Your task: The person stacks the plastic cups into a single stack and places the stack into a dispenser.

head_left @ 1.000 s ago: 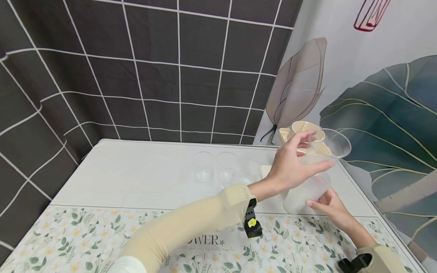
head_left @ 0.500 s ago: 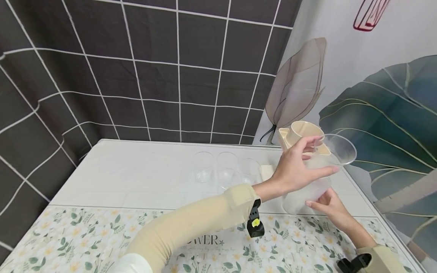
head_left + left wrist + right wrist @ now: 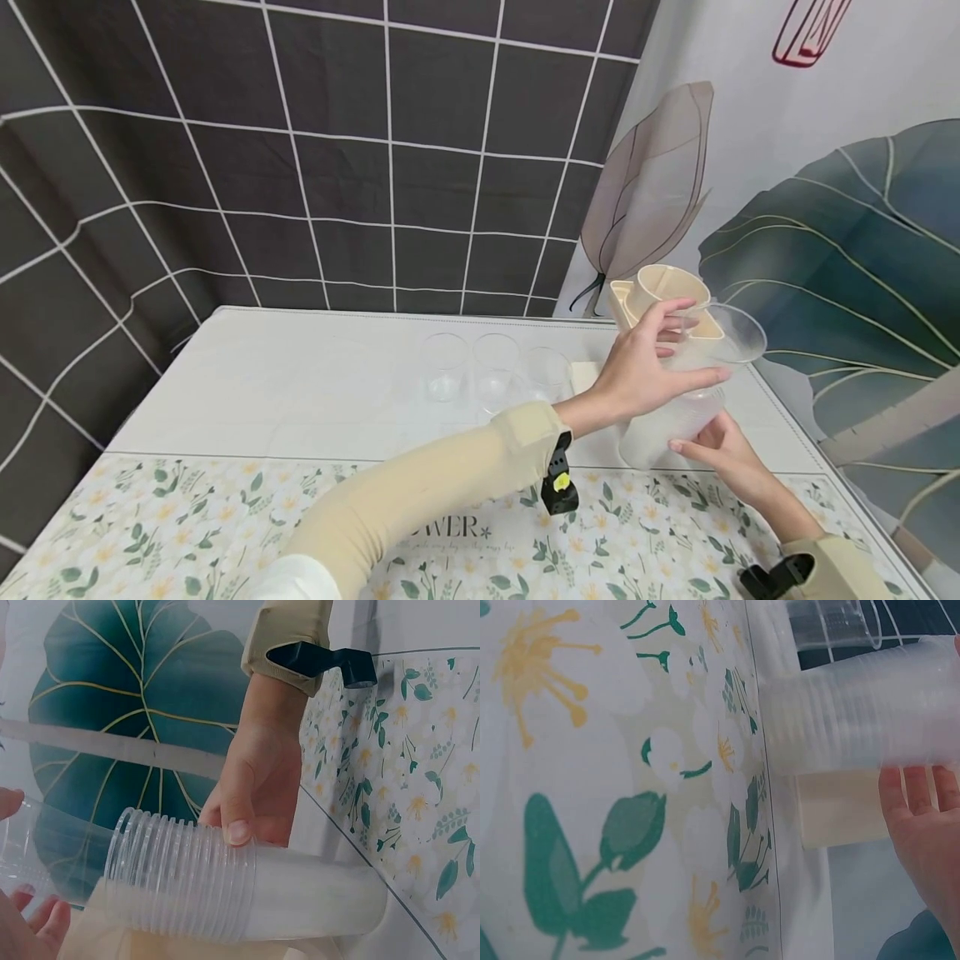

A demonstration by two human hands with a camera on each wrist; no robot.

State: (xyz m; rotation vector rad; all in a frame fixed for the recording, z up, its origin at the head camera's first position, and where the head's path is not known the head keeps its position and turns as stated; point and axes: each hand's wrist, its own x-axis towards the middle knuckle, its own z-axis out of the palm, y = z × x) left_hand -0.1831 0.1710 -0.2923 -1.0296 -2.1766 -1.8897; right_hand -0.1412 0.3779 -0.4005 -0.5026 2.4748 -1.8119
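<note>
A tall stack of clear plastic cups leans at the table's right side, base toward the front. My right hand grips it low, thumb along its side. In the left wrist view the ribbed rims of the stack show beside the right thumb. Above, my left hand holds a single clear cup between thumb and fingers. This cup reaches out of the stack's mouth in the left wrist view, with its wide end away from the stack.
Several clear cups stand upright at the back middle of the white table. A beige holder with a round compartment is behind the left hand. A floral mat covers the table's front part.
My left hand and its cup have shifted a little right and lower, then slightly back to the left. My right hand stays on the stack almost unmoved.
</note>
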